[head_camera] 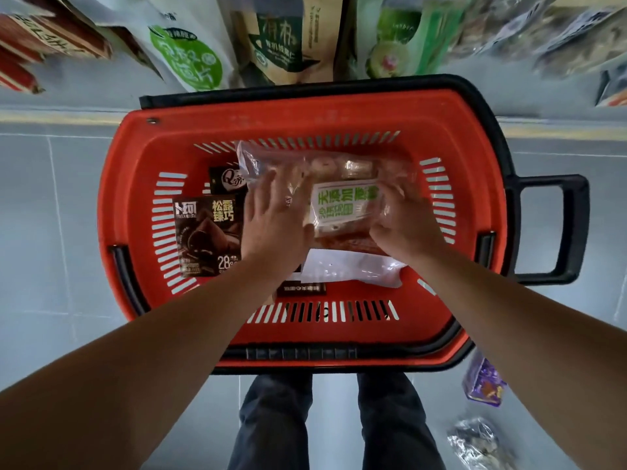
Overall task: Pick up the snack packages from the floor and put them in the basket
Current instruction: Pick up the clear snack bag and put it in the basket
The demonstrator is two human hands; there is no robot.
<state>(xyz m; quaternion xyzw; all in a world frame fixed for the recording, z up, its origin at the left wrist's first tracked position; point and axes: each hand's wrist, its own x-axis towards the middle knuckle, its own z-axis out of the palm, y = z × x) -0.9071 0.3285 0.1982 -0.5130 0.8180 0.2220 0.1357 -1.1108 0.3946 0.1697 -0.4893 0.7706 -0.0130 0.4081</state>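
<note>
A red plastic basket (132, 184) with black handles stands on the grey floor in front of me. Both my hands are inside it on a clear snack bag with a green-and-white label (342, 201). My left hand (274, 222) lies on the bag's left side with fingers spread. My right hand (405, 220) grips its right edge. A dark chocolate box (207, 235) and a small black packet (225, 181) lie in the basket to the left. A white package (353, 268) shows beneath the clear bag.
A purple snack bag (483, 381) and a silvery clear bag (478, 442) lie on the floor at the lower right. Shelves with green, brown and red packages (288, 39) run along the top. My legs (336, 422) stand just behind the basket.
</note>
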